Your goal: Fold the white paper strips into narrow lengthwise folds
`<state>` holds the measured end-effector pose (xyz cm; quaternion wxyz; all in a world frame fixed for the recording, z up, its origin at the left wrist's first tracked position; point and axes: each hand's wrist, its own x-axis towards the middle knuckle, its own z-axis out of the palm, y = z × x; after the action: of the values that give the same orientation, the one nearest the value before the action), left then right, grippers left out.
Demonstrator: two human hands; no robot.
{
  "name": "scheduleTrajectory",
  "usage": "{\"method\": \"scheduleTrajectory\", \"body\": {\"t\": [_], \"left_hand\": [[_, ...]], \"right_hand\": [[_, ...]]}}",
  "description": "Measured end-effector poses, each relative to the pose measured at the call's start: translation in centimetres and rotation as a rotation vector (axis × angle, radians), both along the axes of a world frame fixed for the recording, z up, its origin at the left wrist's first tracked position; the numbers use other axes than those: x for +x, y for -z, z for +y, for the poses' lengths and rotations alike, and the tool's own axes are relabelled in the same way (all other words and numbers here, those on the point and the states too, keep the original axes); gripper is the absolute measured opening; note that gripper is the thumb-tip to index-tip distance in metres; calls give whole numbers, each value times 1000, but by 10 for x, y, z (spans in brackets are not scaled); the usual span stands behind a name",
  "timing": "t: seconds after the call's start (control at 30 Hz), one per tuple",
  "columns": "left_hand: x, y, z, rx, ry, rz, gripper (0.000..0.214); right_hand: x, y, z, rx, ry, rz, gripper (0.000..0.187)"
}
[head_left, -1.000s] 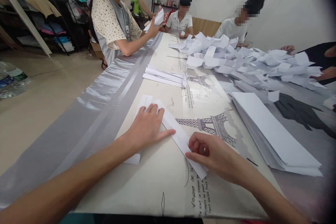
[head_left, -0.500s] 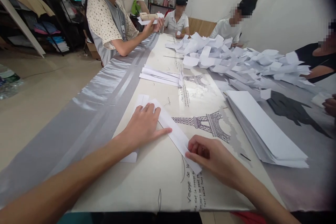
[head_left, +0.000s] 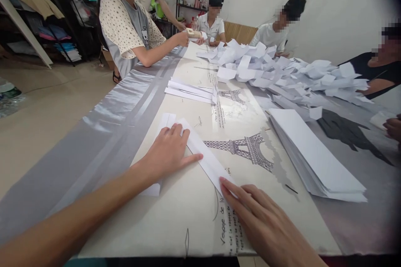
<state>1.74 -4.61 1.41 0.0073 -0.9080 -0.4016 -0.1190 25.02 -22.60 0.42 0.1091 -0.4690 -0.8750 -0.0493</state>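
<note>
A folded strip of white paper [head_left: 205, 156] lies slantwise on the printed tablecloth in front of me. My left hand [head_left: 171, 146] presses on its upper end, palm down, thumb stretched out to the side. Over the strip's lower end rests my right hand [head_left: 257, 212], its fingers extended and touching the paper near the edge; it covers the tip of the strip. Another white paper piece [head_left: 153, 189] shows partly from beneath my left hand and forearm.
A stack of white paper sheets [head_left: 316, 154] lies to the right. Several folded strips [head_left: 188, 91] lie farther ahead. A large heap of folded papers [head_left: 282, 66] covers the far right side. Several people sit round the table; one person's hands [head_left: 184, 38] hold a beige object and paper.
My right hand has opened from a curled grip into extended fingers and moved slightly down on the strip. My left hand stays put. The person at left has moved the beige object rightward.
</note>
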Motion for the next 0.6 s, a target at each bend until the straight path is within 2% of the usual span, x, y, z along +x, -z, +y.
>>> {"method": "scheduleTrajectory", "body": {"t": [0.27,0.43,0.6], "left_hand": [[1,-5,-2,6,-13,85,63],[0,-3,-2,5,-16,39,62],[-1,0,-2,36,-16,38,62]], "right_hand": [[-1,-13,-3,65,-59,-231,74],[8,-21,-4,43,-106,-220,86],[20,-32,-4,27,-175,-194,84]]}}
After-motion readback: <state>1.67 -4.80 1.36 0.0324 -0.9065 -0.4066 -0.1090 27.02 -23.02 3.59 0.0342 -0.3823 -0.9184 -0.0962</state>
